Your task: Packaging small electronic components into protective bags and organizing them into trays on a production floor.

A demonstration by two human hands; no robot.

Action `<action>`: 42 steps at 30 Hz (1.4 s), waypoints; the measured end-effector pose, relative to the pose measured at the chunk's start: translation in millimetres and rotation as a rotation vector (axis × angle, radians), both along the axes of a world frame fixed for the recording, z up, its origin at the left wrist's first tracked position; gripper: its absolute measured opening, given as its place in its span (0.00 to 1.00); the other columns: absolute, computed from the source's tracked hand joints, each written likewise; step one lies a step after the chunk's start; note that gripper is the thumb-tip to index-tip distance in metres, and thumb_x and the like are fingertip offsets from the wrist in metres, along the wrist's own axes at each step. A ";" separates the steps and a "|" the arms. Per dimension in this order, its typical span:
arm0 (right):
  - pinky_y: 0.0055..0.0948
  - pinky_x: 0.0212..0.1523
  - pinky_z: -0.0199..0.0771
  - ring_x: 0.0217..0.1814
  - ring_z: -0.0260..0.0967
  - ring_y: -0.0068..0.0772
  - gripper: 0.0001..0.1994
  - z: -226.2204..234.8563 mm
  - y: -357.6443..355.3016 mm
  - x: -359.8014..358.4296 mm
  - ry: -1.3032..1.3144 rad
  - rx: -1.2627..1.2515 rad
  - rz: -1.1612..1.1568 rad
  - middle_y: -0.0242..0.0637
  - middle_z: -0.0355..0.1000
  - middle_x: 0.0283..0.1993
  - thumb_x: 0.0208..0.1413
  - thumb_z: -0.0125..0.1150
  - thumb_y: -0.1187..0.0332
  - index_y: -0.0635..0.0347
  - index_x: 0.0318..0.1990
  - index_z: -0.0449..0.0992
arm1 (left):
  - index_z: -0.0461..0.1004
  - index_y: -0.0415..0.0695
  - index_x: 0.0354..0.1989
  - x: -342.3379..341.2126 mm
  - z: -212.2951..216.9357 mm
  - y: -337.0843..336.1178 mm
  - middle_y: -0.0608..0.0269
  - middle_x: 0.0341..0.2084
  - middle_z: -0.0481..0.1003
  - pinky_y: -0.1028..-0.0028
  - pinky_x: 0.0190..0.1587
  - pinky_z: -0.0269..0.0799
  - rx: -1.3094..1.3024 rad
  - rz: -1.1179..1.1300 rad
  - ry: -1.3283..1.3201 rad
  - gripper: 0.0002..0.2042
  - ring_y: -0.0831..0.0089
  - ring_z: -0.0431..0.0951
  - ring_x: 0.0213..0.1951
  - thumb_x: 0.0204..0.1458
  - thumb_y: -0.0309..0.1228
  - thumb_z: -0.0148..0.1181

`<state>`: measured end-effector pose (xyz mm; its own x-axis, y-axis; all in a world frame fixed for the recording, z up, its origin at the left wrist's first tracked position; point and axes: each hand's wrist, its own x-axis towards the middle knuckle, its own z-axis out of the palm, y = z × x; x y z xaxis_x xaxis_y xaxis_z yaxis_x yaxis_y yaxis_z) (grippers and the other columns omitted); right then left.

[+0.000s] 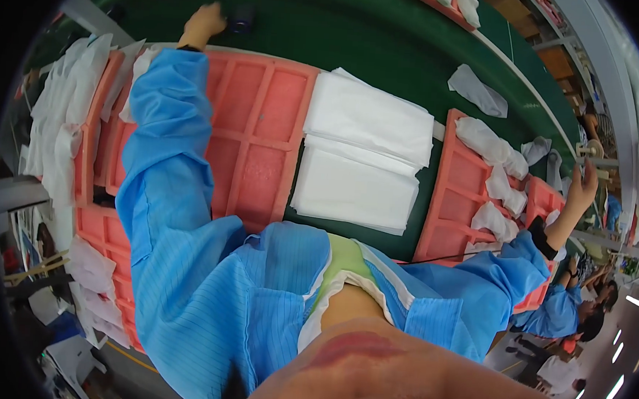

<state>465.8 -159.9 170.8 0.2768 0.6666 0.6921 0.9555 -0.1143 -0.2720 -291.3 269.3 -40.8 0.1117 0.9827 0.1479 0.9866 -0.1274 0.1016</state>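
My left hand (204, 23) reaches over the far left part of the green surface. Its fingers are blurred, so their grip is unclear. Just right of it lies a small dark object (241, 19), too dim to name. My right hand (583, 188) is stretched out to the far right, fingers pointing up and apart, with nothing visible in them. Closest to it are greyish-white wrapped items (553, 170) at the edge of the green surface. In front of me lie two stacks of white sheets, a far stack (372, 118) and a near stack (356, 191).
A pink divided tray (244, 140) stands beneath my left arm. Another pink tray (456, 186) at right holds white wrapped items (500, 148). One wrapped item (478, 91) lies on the green surface (344, 36). White bags (69, 104) line the left side. Other people sit at far right.
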 end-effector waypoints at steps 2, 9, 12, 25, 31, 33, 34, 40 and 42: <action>0.27 0.57 0.64 0.57 0.67 0.32 0.19 12.0 21.1 -91.1 0.185 0.030 0.123 0.41 0.70 0.56 0.54 0.62 0.74 0.65 0.55 0.71 | 0.68 0.51 0.56 -4.9 -11.1 -11.0 0.54 0.51 0.71 0.55 0.52 0.70 -0.083 -0.006 0.059 0.26 0.50 0.71 0.53 0.46 0.40 0.62; 0.24 0.49 0.71 0.53 0.68 0.27 0.17 -11.3 72.6 -229.2 0.355 -0.043 0.567 0.39 0.65 0.60 0.53 0.60 0.77 0.61 0.52 0.73 | 0.71 0.39 0.46 80.3 57.3 -59.3 0.58 0.32 0.74 0.72 0.36 0.73 -0.513 -0.225 -0.629 0.24 0.69 0.77 0.34 0.50 0.47 0.62; 0.24 0.51 0.69 0.58 0.65 0.30 0.20 -35.9 95.3 -266.0 0.478 -0.136 0.673 0.40 0.63 0.62 0.55 0.58 0.77 0.62 0.57 0.68 | 0.72 0.39 0.39 126.9 104.7 -109.1 0.63 0.27 0.73 0.81 0.28 0.70 -0.790 -0.456 -1.078 0.22 0.81 0.75 0.26 0.54 0.50 0.58; 0.26 0.47 0.71 0.51 0.68 0.28 0.26 -72.5 87.4 -282.1 1.059 -0.151 0.724 0.34 0.73 0.45 0.41 0.73 0.67 0.62 0.49 0.71 | 0.73 0.39 0.37 260.1 142.1 -220.0 0.62 0.29 0.76 0.84 0.21 0.64 -1.357 -0.739 -1.928 0.21 0.82 0.73 0.21 0.58 0.49 0.53; 0.28 0.43 0.69 0.39 0.70 0.36 0.20 -55.1 84.6 -287.7 1.183 0.037 0.443 0.39 0.74 0.38 0.44 0.69 0.68 0.67 0.44 0.72 | 0.74 0.43 0.36 293.3 91.8 -249.4 0.62 0.30 0.76 0.75 0.23 0.67 -0.370 -0.794 -1.082 0.14 0.72 0.75 0.24 0.52 0.42 0.60; 0.28 0.43 0.70 0.38 0.71 0.37 0.20 -66.2 91.5 -279.7 1.086 0.014 0.394 0.40 0.74 0.37 0.43 0.69 0.67 0.66 0.43 0.71 | 0.74 0.44 0.36 301.4 81.2 -266.1 0.62 0.30 0.76 0.72 0.24 0.68 -0.119 -0.924 -0.701 0.13 0.68 0.75 0.25 0.49 0.39 0.63; 0.29 0.43 0.70 0.38 0.71 0.37 0.21 -76.6 96.5 -273.2 0.947 0.009 0.379 0.41 0.73 0.37 0.42 0.70 0.66 0.67 0.43 0.71 | 0.74 0.45 0.35 305.9 77.5 -274.8 0.62 0.29 0.75 0.70 0.25 0.68 -0.119 -0.935 -0.630 0.12 0.66 0.75 0.26 0.48 0.38 0.63; 0.32 0.40 0.71 0.36 0.71 0.38 0.26 -92.7 105.2 -281.3 0.625 0.021 0.322 0.45 0.73 0.36 0.36 0.74 0.64 0.67 0.42 0.71 | 0.74 0.46 0.32 310.7 51.5 -287.6 0.62 0.26 0.73 0.67 0.27 0.70 0.008 -0.968 -0.377 0.08 0.62 0.77 0.28 0.47 0.35 0.63; 0.32 0.40 0.71 0.36 0.71 0.37 0.26 -92.5 104.4 -283.5 0.638 0.030 0.333 0.44 0.73 0.36 0.36 0.74 0.65 0.67 0.43 0.71 | 0.74 0.46 0.31 309.4 47.3 -286.1 0.62 0.27 0.74 0.67 0.27 0.70 -0.004 -0.962 -0.384 0.07 0.61 0.76 0.28 0.47 0.34 0.63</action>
